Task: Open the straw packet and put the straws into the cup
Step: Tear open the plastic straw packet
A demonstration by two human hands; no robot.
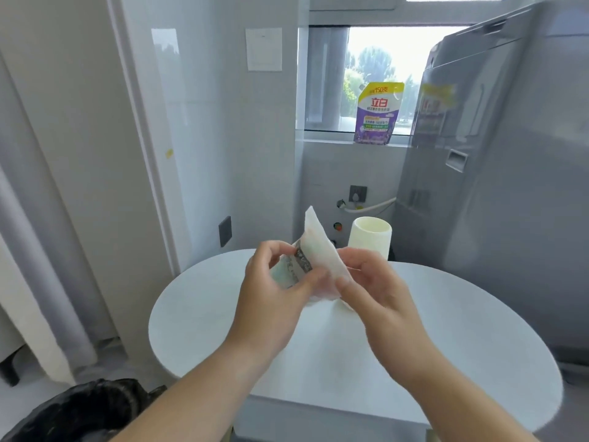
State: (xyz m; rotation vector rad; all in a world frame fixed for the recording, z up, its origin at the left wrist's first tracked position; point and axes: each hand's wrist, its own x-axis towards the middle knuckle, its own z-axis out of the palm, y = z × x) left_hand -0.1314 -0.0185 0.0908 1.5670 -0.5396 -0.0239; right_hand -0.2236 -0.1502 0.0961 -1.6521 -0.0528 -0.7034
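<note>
found straw packet [320, 250] held up above round white table [207, 314], pinched between both hands. noted left hand [274, 291] gripping the packet's printed lower-left part, thumb in front, fingers curled over the top. noted right hand [373, 282] gripping the packet's pale right edge, thumb in front, fingers curled behind. could not tell whether packet is torn open: too blurred. located cream cup [369, 237] upright on far side of table, just behind right hand and partly hidden by it. recorded purple and yellow pouch [377, 114] standing on window sill [331, 141], grey appliance [510, 202] at right, black-bagged bin [86, 409] on floor at lower left.
</note>
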